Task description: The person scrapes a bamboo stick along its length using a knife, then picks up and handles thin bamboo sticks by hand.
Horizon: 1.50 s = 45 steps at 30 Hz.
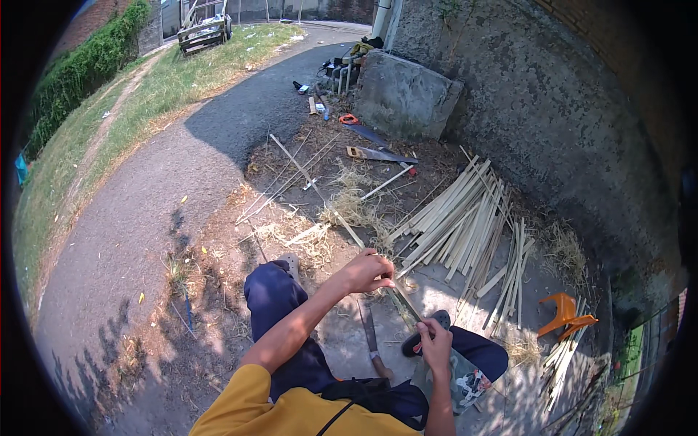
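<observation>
A long, thin bamboo strip (345,225) slants from the ground ahead of me down toward my right knee. My left hand (368,272) is closed around it, its forearm crossing over my left leg. Closer to my body, my right hand (435,343) grips the strip's near end, thumb on top. Beneath the strip, between my feet, a long-bladed knife (368,330) with a wooden handle lies on the ground. A dark greenish printed cloth (465,385) drapes over my right thigh, under my right hand.
Split bamboo strips (458,225) lie piled at the right, with pale shavings (352,200) scattered around. Handsaws (378,154) rest farther off near a concrete block (407,94). An orange plastic piece (560,314) sits at the far right. A rough wall (538,116) bounds the right side.
</observation>
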### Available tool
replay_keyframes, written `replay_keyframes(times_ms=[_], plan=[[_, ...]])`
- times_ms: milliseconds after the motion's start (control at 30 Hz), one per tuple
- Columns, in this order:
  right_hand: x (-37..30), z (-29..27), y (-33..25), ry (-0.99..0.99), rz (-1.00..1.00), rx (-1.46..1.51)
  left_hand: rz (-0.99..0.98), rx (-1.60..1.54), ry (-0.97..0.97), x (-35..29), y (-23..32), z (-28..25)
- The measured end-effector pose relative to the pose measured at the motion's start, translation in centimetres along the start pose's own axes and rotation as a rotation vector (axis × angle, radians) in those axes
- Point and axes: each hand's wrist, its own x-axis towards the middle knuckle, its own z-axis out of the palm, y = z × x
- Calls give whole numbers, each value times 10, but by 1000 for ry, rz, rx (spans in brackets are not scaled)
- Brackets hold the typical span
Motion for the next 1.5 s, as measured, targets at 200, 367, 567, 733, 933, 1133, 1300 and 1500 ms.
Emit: replay_keyframes(times_ms=[200,367,567,733,933,1133,1300,1500], plan=[[0,2,1,38,-17,15,-14,16,-43,2,3,-6],[0,-1,-12,39,-4,-54,3,41,25,0,2,-7],[0,-2,-8,47,-77,-23,-5,59,51,0,13,-17],[-3,-17,-18,-72,-66,-30,101,112,142,1,19,-23],[-7,-48,-44,-253,95,91,312,123,273,10,41,-3],[-4,-59,-70,-272,-98,-212,387,71,302,6,65,3],[3,-87,-90,-123,-153,-296,358,116,373,12,67,2],[20,-117,-68,-3,-245,-435,148,152,392,19,54,-17]])
